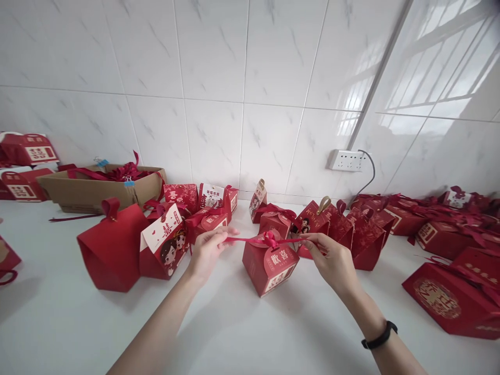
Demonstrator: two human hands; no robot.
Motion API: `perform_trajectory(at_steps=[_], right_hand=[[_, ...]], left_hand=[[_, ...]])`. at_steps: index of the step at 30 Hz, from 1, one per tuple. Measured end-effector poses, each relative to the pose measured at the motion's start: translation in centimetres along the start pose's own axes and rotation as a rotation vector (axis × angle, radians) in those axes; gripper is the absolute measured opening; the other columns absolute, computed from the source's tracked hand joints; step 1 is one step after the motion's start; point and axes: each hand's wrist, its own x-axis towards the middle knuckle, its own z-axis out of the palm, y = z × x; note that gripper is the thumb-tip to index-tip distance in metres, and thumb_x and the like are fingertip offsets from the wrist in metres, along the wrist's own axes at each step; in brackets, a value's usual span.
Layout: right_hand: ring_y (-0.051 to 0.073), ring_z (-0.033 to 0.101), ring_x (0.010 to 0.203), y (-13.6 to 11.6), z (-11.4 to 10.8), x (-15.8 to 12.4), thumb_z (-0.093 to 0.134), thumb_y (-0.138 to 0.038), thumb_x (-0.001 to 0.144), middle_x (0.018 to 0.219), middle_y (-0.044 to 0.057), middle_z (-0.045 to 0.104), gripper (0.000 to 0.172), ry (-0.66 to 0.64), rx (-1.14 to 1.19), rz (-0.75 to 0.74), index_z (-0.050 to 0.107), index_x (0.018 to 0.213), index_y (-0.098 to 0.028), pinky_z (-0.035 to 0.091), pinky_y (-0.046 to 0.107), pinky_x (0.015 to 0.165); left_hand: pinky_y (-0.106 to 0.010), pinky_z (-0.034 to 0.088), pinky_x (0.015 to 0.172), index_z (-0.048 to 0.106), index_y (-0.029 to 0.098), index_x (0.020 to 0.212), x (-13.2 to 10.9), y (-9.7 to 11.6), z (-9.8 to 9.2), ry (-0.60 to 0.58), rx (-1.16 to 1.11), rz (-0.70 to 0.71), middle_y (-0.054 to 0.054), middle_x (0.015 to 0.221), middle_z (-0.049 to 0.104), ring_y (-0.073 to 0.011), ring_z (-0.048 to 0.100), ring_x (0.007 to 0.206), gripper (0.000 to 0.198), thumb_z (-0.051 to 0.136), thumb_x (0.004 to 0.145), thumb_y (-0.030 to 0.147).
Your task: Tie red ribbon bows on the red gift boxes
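The box (269, 271) stands closed on the desk (242, 338), its ribbon (270, 239) knotted on top; the ends remain unreleased, the left fingers (217, 237) and right fingers (317, 240) each pinching one, stretched taut.

Over on the table (250, 338), a wedding favour box (269, 271) stands between the left hand (209, 251) and right hand (331, 256); ribbons (128, 171) lie in the carton (99, 195) behind, left; more favour boxes (445, 240) sit right.
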Motion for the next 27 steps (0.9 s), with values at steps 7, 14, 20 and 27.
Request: perform_trajectory(at_steps=[7, 14, 20, 27], right_hand=[[0.021, 0.067, 0.075, 0.2, -0.5, 0.4, 0.05, -0.044, 0.078, 0.082, 0.006, 0.072, 0.028, 0.08, 0.001, 0.05, 0.066, 0.076, -0.021, 0.054, 0.031, 0.068], [0.024, 0.067, 0.069, 1.0, -2.6, 0.9, 0.057, -0.049, 0.077, 0.071, 0.008, 0.069, 0.032, 0.266, 0.227, 0.255, 0.061, 0.071, -0.019, 0.054, 0.034, 0.065], [0.023, 0.066, 0.076, 0.9, -3.4, 1.2, 0.061, -0.032, 0.073, 0.071, 0.004, 0.065, 0.018, 0.271, 0.767, 0.231, 0.056, 0.06, -0.021, 0.055, 0.039, 0.071], [0.016, 0.058, 0.057, 0.4, -4.7, 1.3, 0.054, -0.034, 0.078, 0.061, 0.0, 0.057, 0.025, 0.183, 0.948, 0.327, 0.046, 0.058, -0.023, 0.051, 0.032, 0.06]], left_hand=[[-0.034, 0.052, 0.079, 0.062, 0.015, 0.064, 0.7, 1.0, -0.7, 0.171, -0.32, -0.063, -0.006, 0.076, 0.067, -0.0211, 0.063, 0.085, 0.009, 0.063, 0.063, 0.024], [-0.022, 0.05, 0.057, 0.041, 0.016, 0.055, 0.8, 3.2, -1.5, 0.383, -0.53, -0.038, 0.004, 0.053, 0.047, -0.0102, 0.055, 0.056, 0.019, 0.058, 0.063, 0.015], [-0.014, 0.038, 0.045, 0.035, 0.017, 0.058, 0.2, 4.5, -1.5, 0.247, -0.601, 0.082, 0.007, 0.047, 0.034, -0.0059, 0.041, 0.046, 0.027, 0.06, 0.062, 0.007], [-0.014, 0.028, 0.037, 0.029, 0.017, 0.052, -0.5, 5.0, -1.7, 0.15, -0.577, 0.069, 0.009, 0.042, 0.03, -0.0039, 0.034, 0.036, 0.035, 0.061, 0.066, 0.012]])
